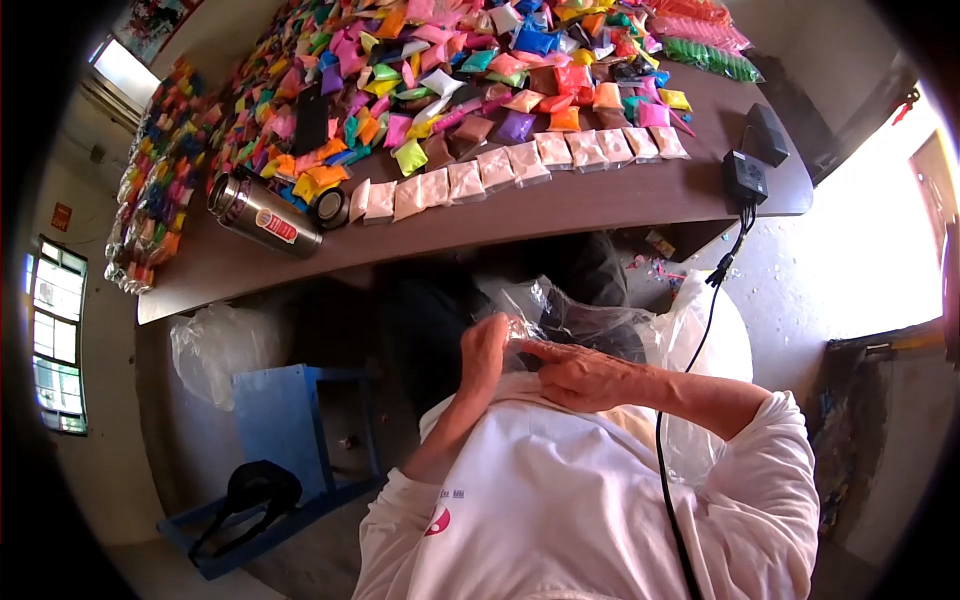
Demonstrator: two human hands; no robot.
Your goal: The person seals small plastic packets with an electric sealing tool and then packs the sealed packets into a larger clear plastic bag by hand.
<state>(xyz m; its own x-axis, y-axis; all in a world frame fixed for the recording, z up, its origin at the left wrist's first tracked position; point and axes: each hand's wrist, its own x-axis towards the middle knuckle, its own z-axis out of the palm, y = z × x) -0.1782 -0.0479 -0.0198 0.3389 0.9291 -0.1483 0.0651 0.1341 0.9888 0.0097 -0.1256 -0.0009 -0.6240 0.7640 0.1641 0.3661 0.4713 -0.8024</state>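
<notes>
Over my lap, a large clear plastic bag (585,318) lies crumpled. My left hand (484,352) is closed in a pinch on the gathered edge of this bag, fingers partly hidden. My right hand (582,376) meets it from the other side, index finger stretched toward the left hand, the other fingers curled on the plastic. Above them on the table, a row of small pale-pink packets (465,183) runs along the near side. A heap of small colourful packets (430,70) covers the table behind that row.
A steel flask (265,215) lies on the brown table (600,203), its black lid (331,207) beside it. A black box (745,178) with a cable (712,300) sits at the right edge. A blue stool (275,425) with a black strap item (262,488) stands lower left.
</notes>
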